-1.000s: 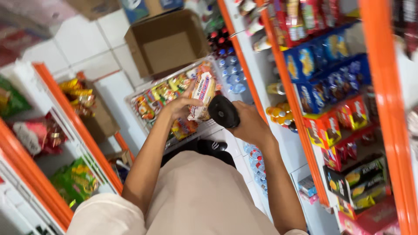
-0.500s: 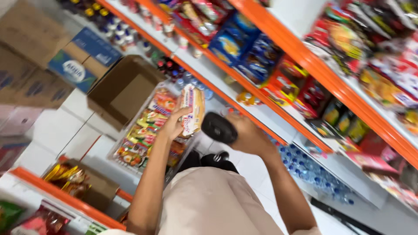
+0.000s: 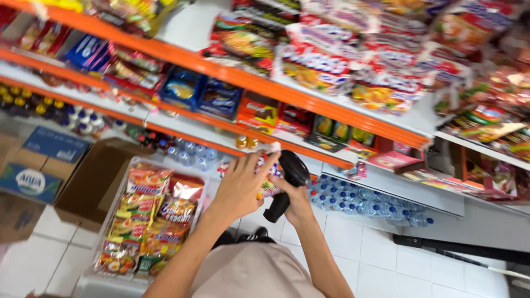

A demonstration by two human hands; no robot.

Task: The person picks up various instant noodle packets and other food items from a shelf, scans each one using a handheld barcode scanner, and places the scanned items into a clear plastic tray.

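Shop aisle: orange-edged shelves (image 3: pixel 331 107) packed with bright snack packs run across the top, and small water bottles (image 3: pixel 359 201) line the lowest shelf above the white tile floor (image 3: pixel 419 265). Down on the left sits a clear crate (image 3: pixel 118 243) full of colourful noodle packets, with an open cardboard box (image 3: pixel 94 182) just beside it and more cartons further left.

At the middle, the left hand (image 3: pixel 240 190) holds up a small snack pack (image 3: pixel 269 182), fingers spread along its back so most of it is hidden; only its top edge and a strip of wrapper show. Touching or just beside it, the right hand (image 3: pixel 298 201) is closed around the grip of a black scanner (image 3: pixel 288 182), whose head points at the pack. Both hands hover above the floor, in front of the water bottles
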